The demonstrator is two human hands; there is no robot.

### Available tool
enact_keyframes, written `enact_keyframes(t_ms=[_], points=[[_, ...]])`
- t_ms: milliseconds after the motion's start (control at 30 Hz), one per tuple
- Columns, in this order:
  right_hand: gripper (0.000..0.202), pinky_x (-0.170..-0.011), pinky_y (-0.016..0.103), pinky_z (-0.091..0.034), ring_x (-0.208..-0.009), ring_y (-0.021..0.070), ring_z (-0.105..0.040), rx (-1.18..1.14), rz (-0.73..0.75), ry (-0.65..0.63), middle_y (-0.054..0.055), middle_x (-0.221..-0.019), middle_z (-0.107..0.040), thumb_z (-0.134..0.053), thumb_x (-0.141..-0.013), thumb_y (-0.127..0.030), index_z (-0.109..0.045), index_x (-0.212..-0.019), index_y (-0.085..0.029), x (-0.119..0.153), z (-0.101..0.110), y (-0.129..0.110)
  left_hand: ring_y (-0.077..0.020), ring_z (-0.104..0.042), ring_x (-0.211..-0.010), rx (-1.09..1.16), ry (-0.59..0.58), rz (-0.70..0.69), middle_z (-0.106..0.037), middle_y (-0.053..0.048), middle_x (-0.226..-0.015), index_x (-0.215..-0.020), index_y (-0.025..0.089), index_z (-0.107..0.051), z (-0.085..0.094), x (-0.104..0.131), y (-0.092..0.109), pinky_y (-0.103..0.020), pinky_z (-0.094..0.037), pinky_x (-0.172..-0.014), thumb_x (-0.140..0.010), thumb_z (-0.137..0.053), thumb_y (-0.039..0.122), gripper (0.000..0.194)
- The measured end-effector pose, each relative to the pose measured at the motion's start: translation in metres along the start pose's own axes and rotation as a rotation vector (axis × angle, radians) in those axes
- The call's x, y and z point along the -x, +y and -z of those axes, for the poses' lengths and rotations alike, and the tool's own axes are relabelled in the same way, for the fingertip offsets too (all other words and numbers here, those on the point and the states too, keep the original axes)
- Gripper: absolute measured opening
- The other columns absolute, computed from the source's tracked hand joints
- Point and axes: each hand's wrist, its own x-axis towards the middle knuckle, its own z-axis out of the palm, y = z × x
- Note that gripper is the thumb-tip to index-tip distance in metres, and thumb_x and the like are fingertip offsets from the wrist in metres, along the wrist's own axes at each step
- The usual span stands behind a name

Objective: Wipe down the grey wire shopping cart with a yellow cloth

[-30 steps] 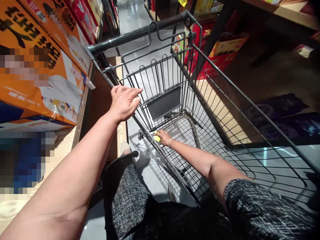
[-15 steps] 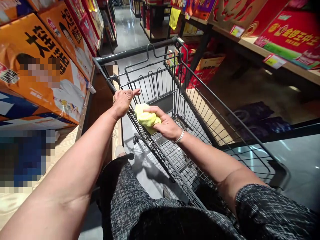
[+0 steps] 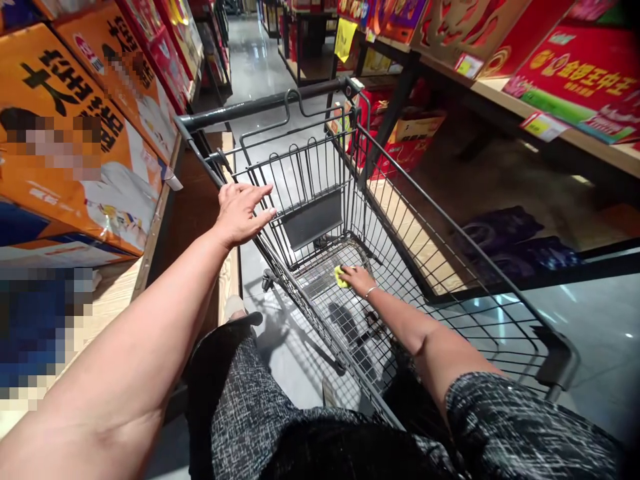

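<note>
A grey wire shopping cart (image 3: pixel 313 220) stands in front of me, its black handle (image 3: pixel 260 105) at the far end. My left hand (image 3: pixel 243 212) rests on the cart's left top rail, index finger and thumb stretched out and apart; its other fingers are partly hidden. Deep inside the basket is my right hand (image 3: pixel 358 280), closed on a yellow cloth (image 3: pixel 342 275) down by the wire floor. Most of the cloth is covered by the fingers. A light band circles the right wrist.
Orange boxes (image 3: pixel 65 127) are stacked on a wooden shelf at the left. To the right, shelving carries red gift boxes (image 3: pixel 575 73), with dark blue packs (image 3: pixel 500 237) low beneath. A tiled aisle (image 3: pixel 255 53) runs ahead between the shelves.
My right hand has moved from above the left rail down into the basket, taking the yellow cloth along. On the rail, my left hand has spread its thumb from the index finger.
</note>
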Motion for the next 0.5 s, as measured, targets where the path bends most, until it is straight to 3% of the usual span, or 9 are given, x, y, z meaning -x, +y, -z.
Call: enact_keyframes(t_ms=[100, 167, 267, 367, 433, 500], points=[[0.039, -0.096, 0.052, -0.046, -0.126, 0.0357, -0.048, 0.078, -0.145, 0.017, 0.017, -0.135, -0.062, -0.051, -0.093, -0.011, -0.077, -0.118, -0.026, 0.001, 0.047, 0.035, -0.0346, -0.045, -0.133, 0.007, 0.005, 0.006, -0.068, -0.007, -0.132, -0.142, 0.030, -0.063, 0.000, 0.000, 0.002, -0.059, -0.013, -0.125, -0.089, -0.051, 0.051, 0.059], [0.038, -0.099, 0.055, -0.042, -0.129, 0.0369, -0.044, 0.132, -0.161, 0.075, 0.017, -0.137, -0.060, -0.047, -0.095, -0.013, -0.078, -0.114, -0.026, 0.003, 0.085, 0.051, -0.0350, -0.045, -0.133, 0.017, 0.005, 0.014, -0.069, -0.006, -0.133, -0.142, 0.031, -0.064, 0.000, -0.001, 0.002, -0.060, -0.013, -0.125, -0.089, -0.051, 0.049, 0.057], [0.042, -0.100, 0.056, -0.037, -0.137, 0.0369, -0.032, 0.257, -0.104, 0.349, 0.011, -0.158, -0.045, -0.038, -0.103, -0.021, -0.072, -0.126, -0.028, 0.010, 0.152, 0.070, -0.0354, -0.044, -0.134, 0.031, -0.004, 0.023, -0.067, -0.005, -0.137, -0.142, 0.033, -0.063, 0.001, -0.005, 0.001, -0.061, -0.013, -0.125, -0.090, -0.049, 0.047, 0.056], [0.045, -0.101, 0.058, -0.033, -0.143, 0.0376, -0.021, 0.315, -0.150, 0.669, 0.006, -0.164, -0.037, -0.029, -0.109, -0.031, -0.063, -0.138, -0.030, 0.019, 0.207, 0.088, -0.0379, -0.040, -0.140, 0.041, -0.017, 0.025, -0.063, -0.005, -0.143, -0.142, 0.034, -0.063, 0.003, -0.007, 0.007, -0.062, -0.011, -0.125, -0.090, -0.052, 0.046, 0.055], [0.048, -0.101, 0.061, -0.032, -0.143, 0.0384, -0.021, 0.310, -0.197, 0.732, 0.007, -0.162, -0.037, -0.026, -0.110, -0.036, -0.062, -0.140, -0.028, 0.024, 0.221, 0.097, -0.0394, -0.036, -0.144, 0.041, -0.021, 0.003, -0.061, -0.005, -0.147, -0.142, 0.034, -0.063, 0.005, -0.005, 0.018, -0.061, -0.010, -0.125, -0.090, -0.055, 0.045, 0.054], [0.049, -0.102, 0.062, -0.032, -0.142, 0.0390, -0.024, 0.295, -0.211, 0.642, 0.007, -0.162, -0.038, -0.024, -0.109, -0.036, -0.064, -0.136, -0.026, 0.027, 0.211, 0.100, -0.0387, -0.037, -0.145, 0.034, -0.049, -0.042, -0.060, -0.005, -0.148, -0.144, 0.033, -0.062, 0.004, 0.000, 0.034, -0.059, -0.015, -0.124, -0.091, -0.055, 0.047, 0.054]])
